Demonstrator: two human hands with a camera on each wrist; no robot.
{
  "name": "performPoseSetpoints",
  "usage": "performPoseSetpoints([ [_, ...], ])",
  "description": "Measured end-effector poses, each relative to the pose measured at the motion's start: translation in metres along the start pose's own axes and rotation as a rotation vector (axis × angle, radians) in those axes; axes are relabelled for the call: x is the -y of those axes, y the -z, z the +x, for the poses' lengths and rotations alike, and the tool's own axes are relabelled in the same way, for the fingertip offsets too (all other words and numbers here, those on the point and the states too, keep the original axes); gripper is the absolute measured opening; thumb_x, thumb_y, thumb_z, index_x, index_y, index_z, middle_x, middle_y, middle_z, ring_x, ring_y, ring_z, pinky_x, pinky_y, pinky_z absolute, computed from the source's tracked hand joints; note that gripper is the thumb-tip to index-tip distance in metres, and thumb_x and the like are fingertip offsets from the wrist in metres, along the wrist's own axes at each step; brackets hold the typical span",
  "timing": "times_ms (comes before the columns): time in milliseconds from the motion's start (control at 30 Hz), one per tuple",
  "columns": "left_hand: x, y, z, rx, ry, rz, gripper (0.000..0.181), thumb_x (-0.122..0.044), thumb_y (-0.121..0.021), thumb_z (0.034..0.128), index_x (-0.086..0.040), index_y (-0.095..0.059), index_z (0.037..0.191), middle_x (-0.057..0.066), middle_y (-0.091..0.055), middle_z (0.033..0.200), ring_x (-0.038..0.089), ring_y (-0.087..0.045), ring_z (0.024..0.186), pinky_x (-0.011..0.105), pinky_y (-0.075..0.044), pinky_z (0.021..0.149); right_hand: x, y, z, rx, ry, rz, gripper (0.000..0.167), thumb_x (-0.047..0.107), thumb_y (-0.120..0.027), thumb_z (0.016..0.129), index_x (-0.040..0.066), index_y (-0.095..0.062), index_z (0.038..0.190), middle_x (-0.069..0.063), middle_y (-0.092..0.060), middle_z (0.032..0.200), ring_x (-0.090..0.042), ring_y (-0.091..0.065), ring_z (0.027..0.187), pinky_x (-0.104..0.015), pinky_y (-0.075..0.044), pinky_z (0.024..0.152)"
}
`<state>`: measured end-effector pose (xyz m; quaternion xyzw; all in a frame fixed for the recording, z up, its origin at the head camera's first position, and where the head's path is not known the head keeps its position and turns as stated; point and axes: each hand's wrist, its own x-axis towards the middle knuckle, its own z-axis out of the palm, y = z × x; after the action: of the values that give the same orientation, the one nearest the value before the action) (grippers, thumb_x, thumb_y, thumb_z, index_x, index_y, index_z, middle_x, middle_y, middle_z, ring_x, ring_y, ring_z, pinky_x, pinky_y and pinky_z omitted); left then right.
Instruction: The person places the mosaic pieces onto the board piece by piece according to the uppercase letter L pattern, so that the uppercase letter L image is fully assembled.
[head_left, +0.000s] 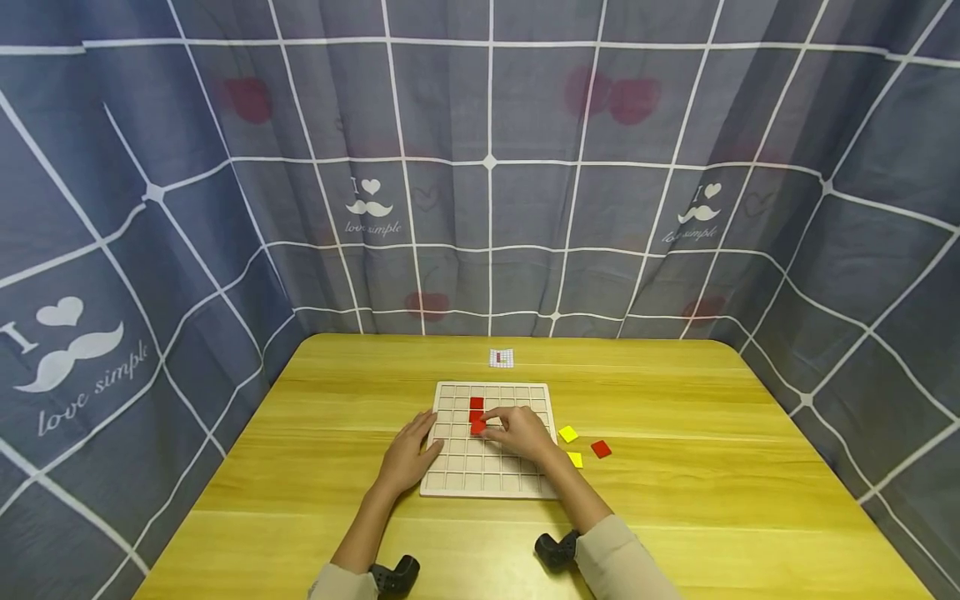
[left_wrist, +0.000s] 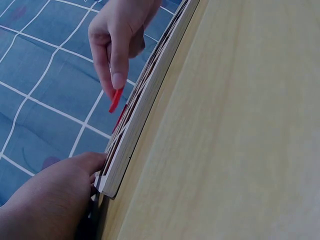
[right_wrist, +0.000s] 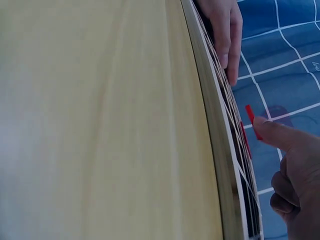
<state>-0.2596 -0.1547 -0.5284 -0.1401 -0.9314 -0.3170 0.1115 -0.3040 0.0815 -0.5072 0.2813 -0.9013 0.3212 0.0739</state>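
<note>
A pale wooden grid board (head_left: 487, 483) lies on the table, with red square tiles (head_left: 477, 403) in one column of its cells. My right hand (head_left: 519, 433) is over the board and pinches a red tile (head_left: 477, 428) between thumb and fingers. In the right wrist view this tile (right_wrist: 252, 121) is tilted, just above the board's face. My left hand (head_left: 408, 454) rests at the board's left edge with fingers extended, its thumb touching the rim. The left wrist view shows part of that hand (left_wrist: 55, 197) beside the board corner (left_wrist: 112, 185).
Right of the board lie yellow tiles (head_left: 567, 434) and a loose red tile (head_left: 601, 449). Behind the board is a small printed grid card (head_left: 501, 358). A checked curtain (head_left: 450, 200) surrounds the wooden table (head_left: 337, 400). Black devices (head_left: 555, 552) are strapped at both wrists.
</note>
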Motion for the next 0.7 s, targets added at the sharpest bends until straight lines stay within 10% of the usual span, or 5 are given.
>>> performPoseSetpoints([
  [700,0.000,0.000,-0.001,-0.001,-0.006,0.002,0.053,-0.027,-0.058,0.0905,-0.001,-0.045,0.135,0.013,-0.040,0.141,0.030,-0.031,0.132,0.043,-0.023,0.109,-0.004,0.002,-0.009,-0.033,-0.044,0.065,0.021,0.030,-0.073,0.079,0.020,-0.072,0.097,0.010,-0.035,0.049,-0.003,-0.025,0.044,-0.020,-0.023,0.039],
])
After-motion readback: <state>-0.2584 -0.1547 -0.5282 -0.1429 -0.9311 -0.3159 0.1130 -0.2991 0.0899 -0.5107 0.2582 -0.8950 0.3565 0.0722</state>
